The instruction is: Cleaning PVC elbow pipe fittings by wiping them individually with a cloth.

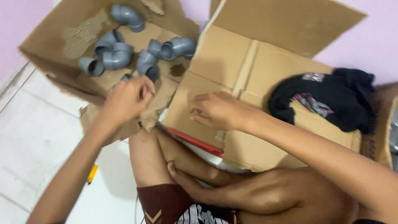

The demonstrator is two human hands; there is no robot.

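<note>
Matt grey plastic pipe elbows (118,56); rough torn cardboard box (83,33); black cloth (327,99).

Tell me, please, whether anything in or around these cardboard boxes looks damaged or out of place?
Yes. The left box holding the grey pipe elbows is torn: its near edge is ragged by the left hand, and its inner wall is peeled. A dark stain marks its floor. A black cloth lies crumpled in the right box.
</note>
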